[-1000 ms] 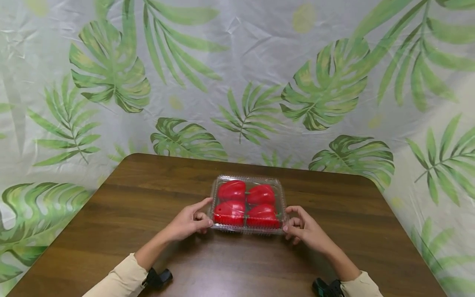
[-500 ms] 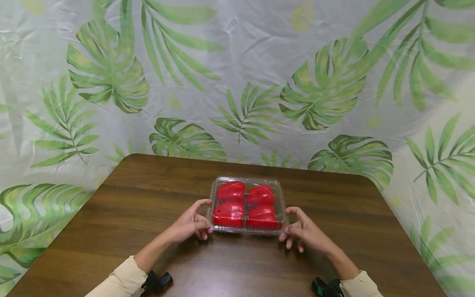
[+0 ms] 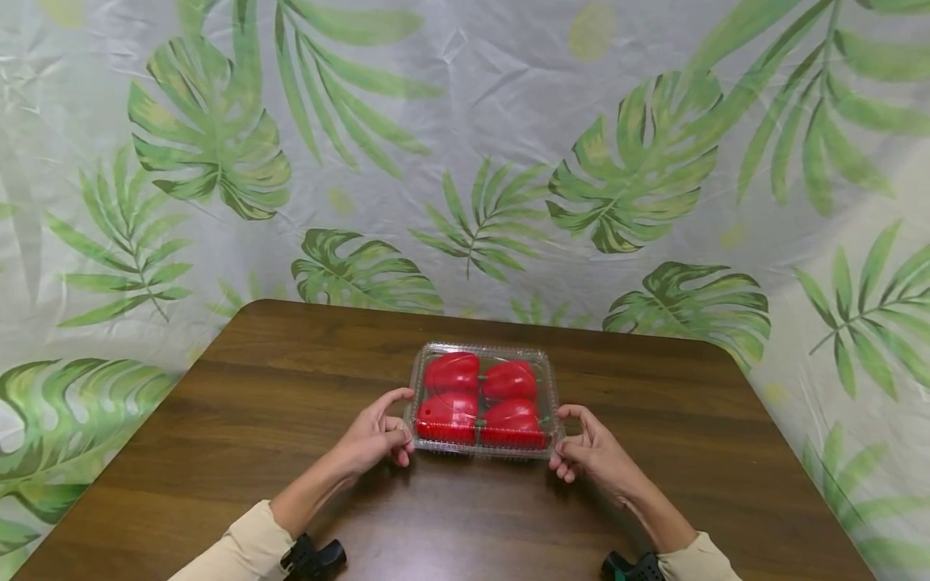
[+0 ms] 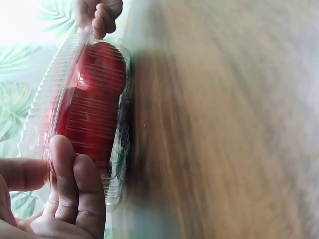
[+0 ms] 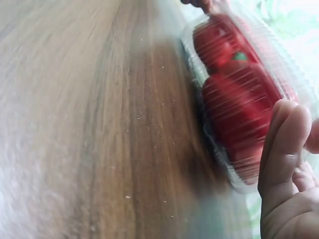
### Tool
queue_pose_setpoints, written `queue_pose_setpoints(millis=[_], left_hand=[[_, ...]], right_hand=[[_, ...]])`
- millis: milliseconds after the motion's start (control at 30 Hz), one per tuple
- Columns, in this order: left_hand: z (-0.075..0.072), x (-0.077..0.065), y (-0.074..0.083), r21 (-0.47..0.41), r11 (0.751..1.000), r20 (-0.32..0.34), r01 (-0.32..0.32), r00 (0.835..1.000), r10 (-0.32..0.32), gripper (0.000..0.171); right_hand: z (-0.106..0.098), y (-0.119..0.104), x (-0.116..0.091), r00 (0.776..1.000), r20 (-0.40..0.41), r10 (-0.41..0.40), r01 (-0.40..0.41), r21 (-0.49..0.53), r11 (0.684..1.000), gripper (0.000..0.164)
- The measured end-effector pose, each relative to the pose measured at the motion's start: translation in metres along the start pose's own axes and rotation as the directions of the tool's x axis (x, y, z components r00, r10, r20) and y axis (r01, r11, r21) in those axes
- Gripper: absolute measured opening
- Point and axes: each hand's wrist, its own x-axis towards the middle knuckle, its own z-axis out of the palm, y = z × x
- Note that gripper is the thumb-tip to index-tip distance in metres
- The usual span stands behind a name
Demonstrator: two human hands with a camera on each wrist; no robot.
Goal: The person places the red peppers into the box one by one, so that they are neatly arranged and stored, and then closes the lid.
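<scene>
A clear plastic clamshell box (image 3: 475, 453) with ribbed walls sits in the middle of the wooden table. Several red bell peppers (image 3: 452, 373) with small green stems lie inside it in two rows; its lid is down over them. My left hand (image 3: 372, 436) pinches the rim at the left front corner between thumb and fingers. At the right front corner, my right hand (image 3: 592, 452) pinches the same rim. The left wrist view shows fingertips (image 4: 62, 149) right at the lid's edge. In the right wrist view a green stem (image 5: 239, 56) shows through the ribbed wall.
The brown wooden table (image 3: 291, 347) has rounded far corners. Behind it hangs a grey cloth (image 3: 494, 121) printed with green leaves. Black wrist cameras (image 3: 316, 557) sit on both forearms, below light beige sleeves (image 3: 236, 545).
The box stays in almost the same place. The right hand's lower fingers, spread downward half a second ago, are now drawn in beneath the rim. Both wrists have shifted slightly inward.
</scene>
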Motion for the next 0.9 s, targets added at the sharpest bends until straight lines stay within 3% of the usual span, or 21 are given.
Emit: queue_pose_setpoints(millis=[233,533,700,800,867,900], left_hand=[[-0.002,0.002,0.002,0.045,0.999,-0.004,0.012,1.000,-0.012,0.069],[-0.010,0.008,-0.001,0.129,0.991,0.054,-0.041,0.998,0.035,0.066],[-0.015,0.004,-0.001,0.235,0.971,-0.006,-0.043,0.999,0.045,0.067],[-0.018,-0.001,0.002,0.279,0.960,-0.056,-0.029,0.997,0.046,0.070],[-0.022,-0.005,0.004,0.286,0.958,-0.090,-0.013,0.995,0.041,0.070],[-0.024,-0.006,0.005,0.290,0.957,-0.109,-0.007,0.993,0.040,0.069]], right_hand=[[0.000,-0.003,0.000,0.999,-0.021,0.034,-0.034,-0.038,0.999,0.052],[-0.001,-0.002,-0.001,0.998,-0.039,0.059,-0.061,-0.059,0.996,0.053],[-0.004,-0.006,-0.006,0.996,-0.054,0.072,-0.079,-0.145,0.986,0.055],[-0.012,-0.010,-0.016,0.995,-0.084,0.050,-0.072,-0.282,0.957,0.055],[-0.020,-0.012,-0.025,0.993,-0.120,0.019,-0.067,-0.414,0.908,0.051],[-0.025,-0.012,-0.029,0.991,-0.133,-0.003,-0.064,-0.495,0.866,0.049]])
